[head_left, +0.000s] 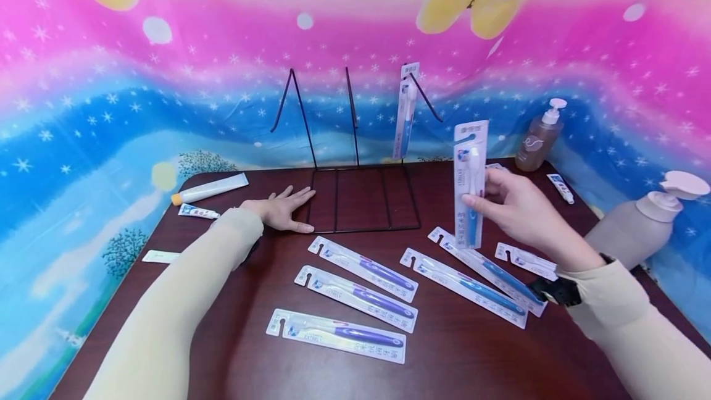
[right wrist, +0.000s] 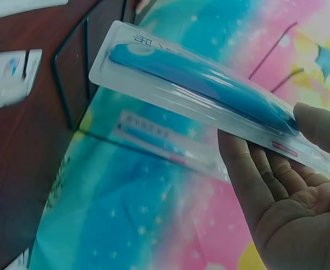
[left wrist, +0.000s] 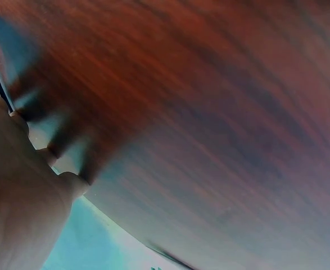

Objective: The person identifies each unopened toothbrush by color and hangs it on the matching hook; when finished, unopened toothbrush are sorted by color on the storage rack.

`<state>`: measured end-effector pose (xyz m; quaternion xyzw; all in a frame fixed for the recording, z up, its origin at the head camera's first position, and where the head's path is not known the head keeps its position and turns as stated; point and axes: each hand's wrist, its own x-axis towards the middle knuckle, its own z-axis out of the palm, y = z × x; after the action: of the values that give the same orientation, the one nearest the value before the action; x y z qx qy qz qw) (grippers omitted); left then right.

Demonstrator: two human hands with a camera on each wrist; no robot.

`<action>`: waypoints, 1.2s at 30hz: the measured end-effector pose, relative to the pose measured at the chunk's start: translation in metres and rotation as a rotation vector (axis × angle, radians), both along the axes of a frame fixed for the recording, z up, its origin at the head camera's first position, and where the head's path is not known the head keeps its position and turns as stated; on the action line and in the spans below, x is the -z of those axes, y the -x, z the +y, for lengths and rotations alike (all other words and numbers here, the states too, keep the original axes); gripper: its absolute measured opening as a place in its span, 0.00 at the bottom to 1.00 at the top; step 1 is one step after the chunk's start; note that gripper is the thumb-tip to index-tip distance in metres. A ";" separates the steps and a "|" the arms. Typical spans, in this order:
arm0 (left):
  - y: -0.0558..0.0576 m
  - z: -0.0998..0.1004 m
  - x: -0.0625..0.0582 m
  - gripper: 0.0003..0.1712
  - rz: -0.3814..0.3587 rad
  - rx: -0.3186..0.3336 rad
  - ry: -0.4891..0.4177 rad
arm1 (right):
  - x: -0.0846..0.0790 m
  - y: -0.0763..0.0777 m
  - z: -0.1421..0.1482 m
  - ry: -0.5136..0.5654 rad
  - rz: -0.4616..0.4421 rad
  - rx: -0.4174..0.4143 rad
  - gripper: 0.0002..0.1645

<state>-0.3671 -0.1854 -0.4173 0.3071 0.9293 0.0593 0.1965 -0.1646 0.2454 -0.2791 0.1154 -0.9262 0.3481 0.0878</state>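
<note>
In the head view my right hand (head_left: 513, 205) pinches a packaged blue toothbrush (head_left: 471, 202) between thumb and fingers, upright above the table. The right wrist view shows the blue handle (right wrist: 198, 90) through clear plastic. My left hand (head_left: 283, 208) lies with fingers spread on the table, its fingertips at the left edge of a black wire rack (head_left: 363, 229). From the rack's right hook hangs another packaged blue toothbrush (head_left: 407, 116); the other hooks carry nothing. Three purple toothbrush packs (head_left: 355, 298) lie in front, with blue packs (head_left: 463, 287) to their right.
At the left lie a white toothpaste tube (head_left: 213, 189) with an orange cap and a smaller tube (head_left: 197, 212). A brown pump bottle (head_left: 536, 144), a small tube (head_left: 561, 189) and a grey pump bottle (head_left: 633, 230) are at the right. A patterned cloth (head_left: 239, 110) hangs behind.
</note>
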 end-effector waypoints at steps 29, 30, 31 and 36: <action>-0.006 -0.001 -0.003 0.60 -0.007 -0.002 0.026 | 0.006 0.109 -0.031 0.126 -0.167 0.018 0.29; -0.006 0.000 -0.003 0.60 -0.006 -0.002 0.022 | 0.005 0.116 -0.031 0.127 -0.173 0.025 0.30; -0.005 0.000 -0.003 0.60 -0.003 -0.001 0.020 | 0.003 0.124 -0.032 0.124 -0.181 0.031 0.31; -0.005 0.003 -0.005 0.60 -0.001 0.001 0.027 | -0.002 0.153 -0.034 0.109 -0.212 0.030 0.37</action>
<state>-0.3623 -0.1828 -0.4123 0.3046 0.9298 0.0466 0.2010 -0.3180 0.2112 -0.2770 0.0593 -0.9116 0.4067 0.0006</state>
